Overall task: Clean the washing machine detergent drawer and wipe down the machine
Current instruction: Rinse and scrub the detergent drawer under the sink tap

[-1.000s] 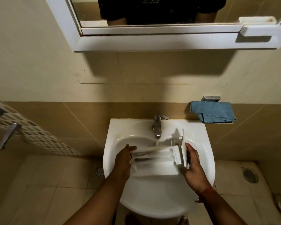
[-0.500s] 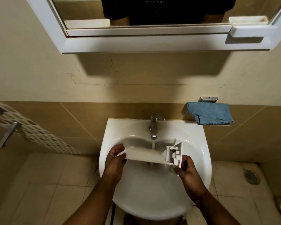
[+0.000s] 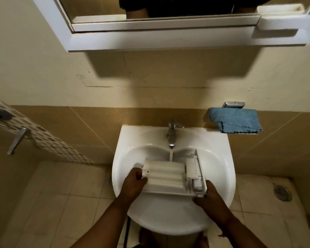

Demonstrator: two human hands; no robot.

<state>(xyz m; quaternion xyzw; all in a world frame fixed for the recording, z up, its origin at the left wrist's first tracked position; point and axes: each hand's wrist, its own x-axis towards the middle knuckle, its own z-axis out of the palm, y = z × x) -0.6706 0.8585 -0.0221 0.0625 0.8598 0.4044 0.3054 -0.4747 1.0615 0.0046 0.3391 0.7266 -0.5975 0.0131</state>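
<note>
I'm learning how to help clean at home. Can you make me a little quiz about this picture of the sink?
1. True or false: water is running from the tap onto the detergent drawer.
2. Where is the blue cloth? A) in the sink B) on a small wall shelf to the right of the tap C) on the floor
3. Fill in: the left hand and the right hand each hold one ____ of the drawer over the sink.

Key: 1 true; 2 B; 3 end.
</note>
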